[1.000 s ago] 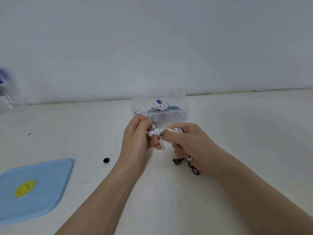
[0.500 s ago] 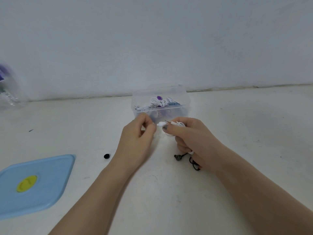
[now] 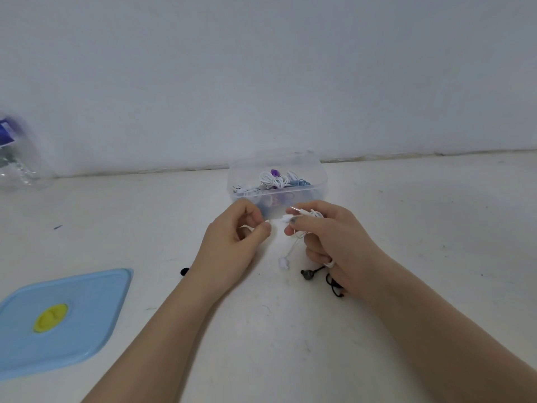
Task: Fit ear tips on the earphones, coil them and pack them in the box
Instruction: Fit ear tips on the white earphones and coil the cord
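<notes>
- The white earphones (image 3: 311, 214) sit bunched in the right hand (image 3: 328, 239), whose thumb and forefinger pinch one earbud (image 3: 285, 219) so its nozzle points toward the other hand, probably to receive a tip.
- A second white earbud (image 3: 283, 262) hangs on its cord below, just above the counter (image 3: 406, 216).
- The left hand (image 3: 232, 242) pinches something small and white, seemingly an ear tip, just beside that nozzle.
- The clear box (image 3: 277, 181) stands open right behind both hands, holding coiled sets, handy for packing.
- Black earphones (image 3: 308, 274) lie under the right wrist; a loose black tip (image 3: 184, 271) and the blue lid (image 3: 61, 318) wait to the left.
</notes>
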Available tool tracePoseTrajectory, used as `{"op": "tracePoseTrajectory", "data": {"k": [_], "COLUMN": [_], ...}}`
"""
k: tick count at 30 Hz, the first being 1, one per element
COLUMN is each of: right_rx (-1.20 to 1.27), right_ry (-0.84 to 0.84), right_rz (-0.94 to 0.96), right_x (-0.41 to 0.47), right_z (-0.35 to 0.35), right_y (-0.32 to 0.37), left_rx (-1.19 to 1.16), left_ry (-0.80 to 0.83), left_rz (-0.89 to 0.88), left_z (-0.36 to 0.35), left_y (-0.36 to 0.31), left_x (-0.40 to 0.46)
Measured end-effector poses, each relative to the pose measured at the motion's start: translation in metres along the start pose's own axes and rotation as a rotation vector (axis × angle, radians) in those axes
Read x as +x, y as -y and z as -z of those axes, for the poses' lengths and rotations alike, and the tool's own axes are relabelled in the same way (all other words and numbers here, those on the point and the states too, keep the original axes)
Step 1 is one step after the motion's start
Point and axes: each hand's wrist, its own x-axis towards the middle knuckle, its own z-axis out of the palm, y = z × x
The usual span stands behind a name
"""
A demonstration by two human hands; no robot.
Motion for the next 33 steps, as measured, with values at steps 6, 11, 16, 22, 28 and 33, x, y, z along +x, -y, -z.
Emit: {"op": "tracePoseTrajectory", "data": {"k": [6, 11, 16, 22, 28, 33], "right_rx": [0.105, 0.134, 0.265, 0.405, 0.306, 0.287], "right_ry": [-0.009, -0.014, -0.025, -0.004, 0.011, 0.009], "right_rz": [-0.028, -0.035, -0.086, -0.128, -0.103, -0.094], "right_x": [0.001, 0.002, 0.003, 0.004, 0.004, 0.005], "right_z": [0.002, 0.002, 0.004, 0.007, 0.004, 0.005], "right_y": [0.003, 0.002, 0.007, 0.007, 0.005, 0.004], "left_rx": [-0.277, -0.39, -0.443, -0.593, -0.701, -0.858], "left_ry": [-0.061, -0.095, -0.162, -0.286, -0.492, -0.704], "left_rz": [0.047, 0.092, 0.1, 0.196, 0.357, 0.502], "left_z": [0.012, 0.017, 0.023, 0.034, 0.043, 0.051], "left_y": [-0.009, -0.011, -0.013, -0.011, -0.001, 0.011], "left_x": [0.004, 0.005, 0.005, 0.011, 0.016, 0.021]}}
